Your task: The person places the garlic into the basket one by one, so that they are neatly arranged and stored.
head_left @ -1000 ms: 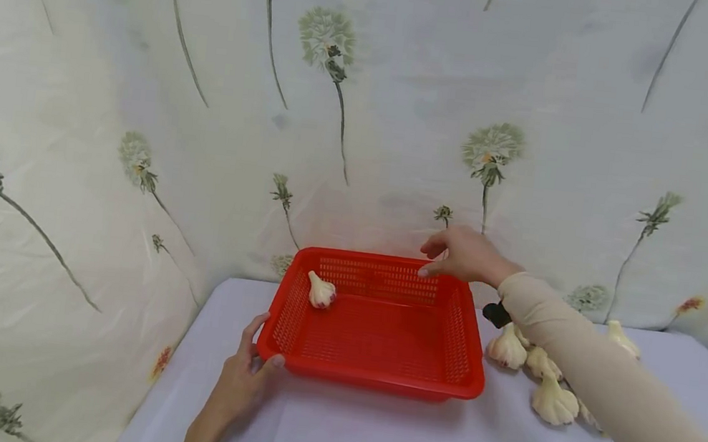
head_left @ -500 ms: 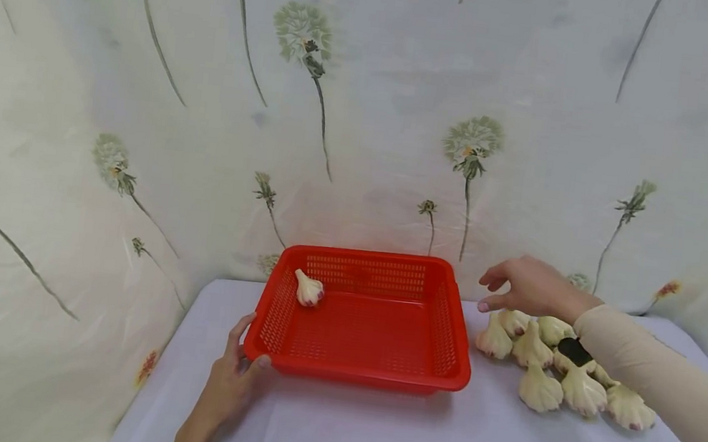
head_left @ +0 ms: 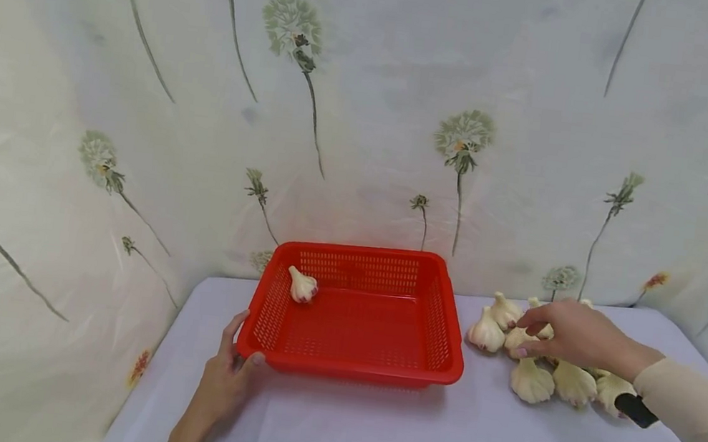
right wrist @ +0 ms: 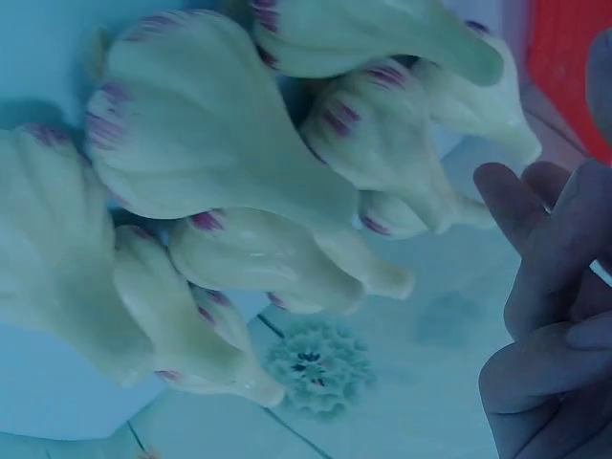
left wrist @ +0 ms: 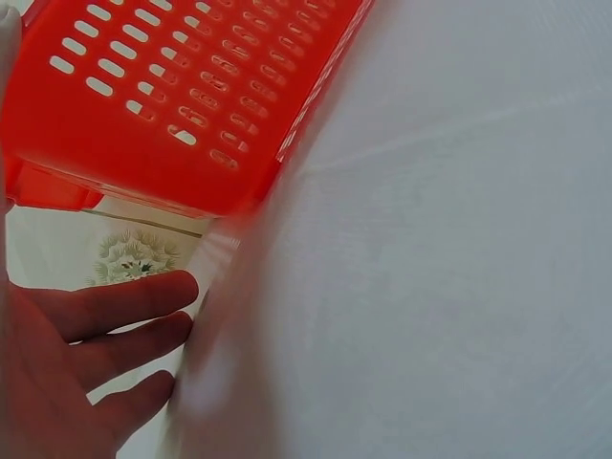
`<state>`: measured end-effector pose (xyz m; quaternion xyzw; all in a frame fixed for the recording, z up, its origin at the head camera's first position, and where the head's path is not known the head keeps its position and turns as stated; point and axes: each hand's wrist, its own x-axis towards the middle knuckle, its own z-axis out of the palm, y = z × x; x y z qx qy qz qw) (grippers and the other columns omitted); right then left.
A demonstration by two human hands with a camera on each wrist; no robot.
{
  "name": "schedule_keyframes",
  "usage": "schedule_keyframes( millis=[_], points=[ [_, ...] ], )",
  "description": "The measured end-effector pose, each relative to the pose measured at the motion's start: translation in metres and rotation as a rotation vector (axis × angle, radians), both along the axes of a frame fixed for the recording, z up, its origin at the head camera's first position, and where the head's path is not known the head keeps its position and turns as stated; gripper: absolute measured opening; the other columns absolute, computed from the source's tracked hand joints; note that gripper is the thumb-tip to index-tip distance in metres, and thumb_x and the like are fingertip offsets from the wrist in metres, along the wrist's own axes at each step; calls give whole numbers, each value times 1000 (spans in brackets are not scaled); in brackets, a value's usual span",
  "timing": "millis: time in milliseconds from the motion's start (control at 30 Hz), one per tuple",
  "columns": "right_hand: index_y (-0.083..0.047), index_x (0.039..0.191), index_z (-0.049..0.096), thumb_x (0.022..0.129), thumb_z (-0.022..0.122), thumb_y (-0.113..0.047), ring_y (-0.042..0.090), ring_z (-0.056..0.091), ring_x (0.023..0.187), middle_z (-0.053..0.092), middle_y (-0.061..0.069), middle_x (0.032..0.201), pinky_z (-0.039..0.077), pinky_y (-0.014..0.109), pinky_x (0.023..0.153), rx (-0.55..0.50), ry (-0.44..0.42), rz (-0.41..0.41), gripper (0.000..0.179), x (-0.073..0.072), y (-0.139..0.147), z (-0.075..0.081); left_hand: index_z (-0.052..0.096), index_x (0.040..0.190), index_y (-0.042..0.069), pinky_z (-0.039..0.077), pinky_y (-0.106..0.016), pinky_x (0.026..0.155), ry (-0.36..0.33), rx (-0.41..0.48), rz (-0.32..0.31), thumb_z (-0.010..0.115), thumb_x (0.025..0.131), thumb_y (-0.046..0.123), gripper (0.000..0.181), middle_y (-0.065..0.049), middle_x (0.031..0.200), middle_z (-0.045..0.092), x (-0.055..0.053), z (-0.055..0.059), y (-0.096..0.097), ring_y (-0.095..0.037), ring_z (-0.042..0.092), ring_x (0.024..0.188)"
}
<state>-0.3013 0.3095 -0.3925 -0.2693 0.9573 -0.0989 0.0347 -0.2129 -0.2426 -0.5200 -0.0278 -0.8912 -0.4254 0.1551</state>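
Note:
On the table stands a red perforated plastic basket [head_left: 347, 372], with one garlic bulb [head_left: 303, 286] lying at its left side. My left hand [head_left: 226, 375] holds the basket's front left corner between thumb and forefinger; in the left wrist view its other fingers [left wrist: 120, 330] stretch out below the basket's wall. My right hand [head_left: 575, 334] is over a pile of garlic bulbs [head_left: 531, 381], fingers bent loosely around a gap, gripping no bulb. Its fingertips are close to a bulb [head_left: 518, 341] in the pile; contact cannot be made out. The right forearm and hand hide some bulbs.
A pale cloth covers the table [head_left: 345, 429]. Behind and to the left hangs a curtain [head_left: 366, 107] printed with dandelions, close to the table's rear edge. The garlic pile lies just right of the basket, several bulbs touching one another.
My right hand has moved from above the basket's far right rim, rightward and down to the garlic pile. The left hand stays at the basket's corner. The head view has shifted slightly right.

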Motion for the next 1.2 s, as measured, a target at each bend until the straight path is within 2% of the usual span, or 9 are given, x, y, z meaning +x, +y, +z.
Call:
schedule_keyframes(
  millis=[133, 267, 400, 633, 767, 867, 1033, 1200],
  points=[
    [-16, 107, 74, 71, 72, -69, 19, 70, 86, 74, -5, 96, 56, 39, 67, 12, -6, -31, 65, 15, 12, -11, 24, 152, 44, 53, -52, 90, 4, -3, 2, 69, 91, 34, 77, -7, 124, 69, -1, 0, 0, -27, 65, 115],
    [-17, 104, 74, 68, 74, -69, 11, 67, 81, 72, -10, 91, 53, 34, 64, 10, 6, -62, 63, 24, 19, -20, 23, 152, 42, 53, -51, 88, 14, -7, 7, 70, 91, 33, 77, -7, 122, 70, 0, 0, 0, -27, 66, 112],
    [-20, 102, 75, 65, 75, -70, 2, 62, 77, 69, -17, 88, 50, 28, 63, 2, 56, -66, 62, 28, 21, -27, 23, 152, 43, 53, -52, 89, 5, -5, 20, 70, 91, 32, 78, -7, 125, 68, 1, 1, -1, -28, 66, 113],
    [-20, 104, 74, 62, 78, -69, 2, 50, 70, 67, -16, 88, 41, 25, 58, 61, 76, -78, 64, 34, 20, -43, 21, 152, 46, 51, -58, 92, -28, 10, 3, 68, 92, 37, 77, -10, 126, 68, 2, 1, 0, -31, 64, 117],
    [-17, 103, 74, 61, 79, -67, 3, 48, 67, 70, -11, 89, 46, 28, 58, 110, 45, -101, 65, 36, 17, -50, 21, 152, 45, 52, -54, 91, -23, 15, -3, 68, 92, 36, 76, -8, 122, 70, 2, 1, 2, -27, 65, 114],
    [-15, 101, 73, 61, 81, -64, 4, 47, 65, 69, -10, 86, 47, 29, 57, 139, 57, -104, 63, 38, 16, -55, 23, 152, 43, 53, -49, 88, -12, 12, -6, 68, 92, 33, 76, -5, 118, 72, 3, 1, 2, -23, 66, 110],
    [-18, 96, 70, 62, 84, -60, 5, 40, 59, 55, -17, 69, 33, 25, 51, 156, 97, -95, 56, 41, 14, -59, 23, 152, 42, 53, -47, 86, -6, 16, -14, 69, 92, 33, 76, -5, 120, 71, 3, 2, 1, -23, 66, 111],
    [-18, 95, 69, 61, 83, -62, 5, 39, 56, 49, -16, 63, 32, 26, 50, 161, 105, -88, 57, 43, 13, -60, 24, 151, 44, 53, -44, 85, -13, 27, -14, 68, 92, 34, 75, -2, 116, 72, 2, 3, 0, -20, 66, 108]
  ],
)
